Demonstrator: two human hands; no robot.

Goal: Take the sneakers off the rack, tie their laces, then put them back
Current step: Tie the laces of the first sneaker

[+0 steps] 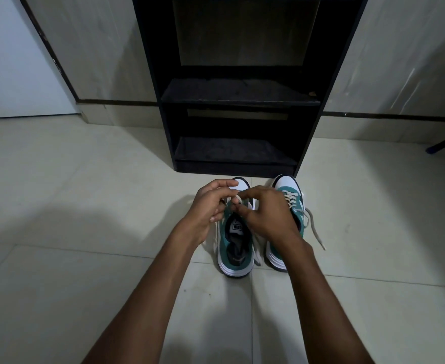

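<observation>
The sneakers stand side by side on the tiled floor (84, 206), toes toward the black shoe rack (239, 95), both of its shelves bare. We work over the left sneaker (235, 248): our left hand (210, 206) and right hand (266, 214) meet above its tongue, fingers curled and pinching the pale lace (237, 198), a small loop showing between them. Which hand holds which end we cannot tell. The right sneaker (292, 193) sits just beside, partly under our right wrist, and its lace (314, 227) trails loose onto the floor.

We judge the first knot to be mid-forming, with the second shoe untouched. The risk here is the loop slipping out of the pinch before it is cinched, since the lace looks flat and smooth; pulling unevenly could leave a slack bow that undoes itself when we lift the shoe. Our right forearm could also nudge the neighbouring sneaker or snag its trailing lace.
</observation>
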